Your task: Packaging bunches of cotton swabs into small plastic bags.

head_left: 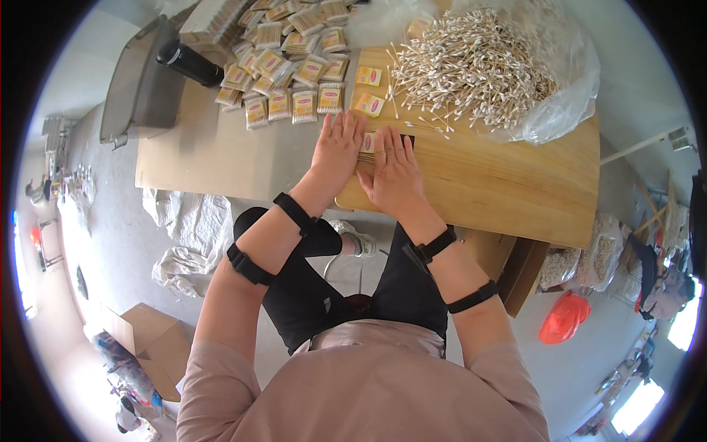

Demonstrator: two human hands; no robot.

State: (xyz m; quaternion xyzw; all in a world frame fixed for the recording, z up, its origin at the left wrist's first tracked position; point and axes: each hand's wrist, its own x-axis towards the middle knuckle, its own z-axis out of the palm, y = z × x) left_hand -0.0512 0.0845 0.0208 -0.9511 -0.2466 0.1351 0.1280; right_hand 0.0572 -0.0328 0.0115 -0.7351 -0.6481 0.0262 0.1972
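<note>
A small pack of cotton swabs (367, 143) with a yellow and white label lies on the wooden table between my hands. My left hand (339, 151) lies flat along its left side, fingers stretched forward. The fingers of my right hand (398, 169) are also stretched out and touch the pack's right side; the thumb points toward its near end. Just beyond are two loose yellow label cards (370, 104) (369, 76). A dark flat patch (409, 140) shows beside my right fingertips. Part of the pack is hidden under the fingers.
Many filled swab packs (305, 107) are piled at the far left, beside a black cylinder (190, 63) and a grey translucent bin (147, 81). Loose cotton swabs (479, 66) are heaped on a clear plastic bag (567, 96) at the far right. A red bag (565, 318) lies on the floor.
</note>
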